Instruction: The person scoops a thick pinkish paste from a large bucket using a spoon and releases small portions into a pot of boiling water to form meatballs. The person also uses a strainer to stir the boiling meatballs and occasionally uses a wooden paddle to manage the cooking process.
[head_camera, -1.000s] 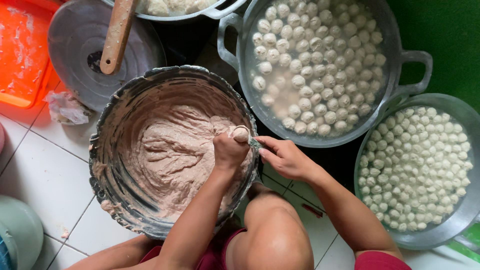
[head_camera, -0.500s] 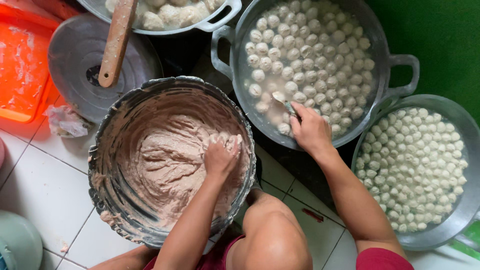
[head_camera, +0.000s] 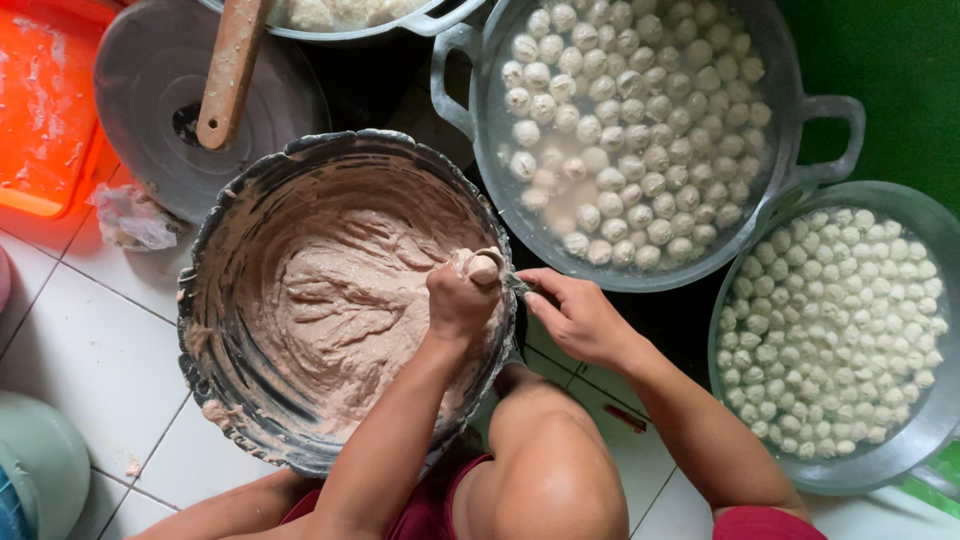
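Observation:
My left hand (head_camera: 458, 300) is a fist full of pinkish-brown paste, held over the right side of a large metal bowl of paste (head_camera: 215, 240). A small round ball of paste (head_camera: 483, 268) bulges out of the top of the fist. My right hand (head_camera: 578, 318) is just to the right of it and grips a small metal spoon (head_camera: 516, 284), whose tip touches the ball. Behind both hands stands a big two-handled pot (head_camera: 835, 130) of water with several pale balls floating in it.
A grey basin (head_camera: 942, 228) at the right is packed with white balls. At the back left a wooden-handled tool (head_camera: 230, 70) rests on a grey lid (head_camera: 140, 90), with an orange tray (head_camera: 40, 100) and a crumpled bag (head_camera: 130, 215) nearby. My knee (head_camera: 545, 470) is below the bowl, on white tiles.
Half a second ago my right hand was at the water pot and my left hand lay in the paste. The right hand has come back to the left fist, which shows a new ball.

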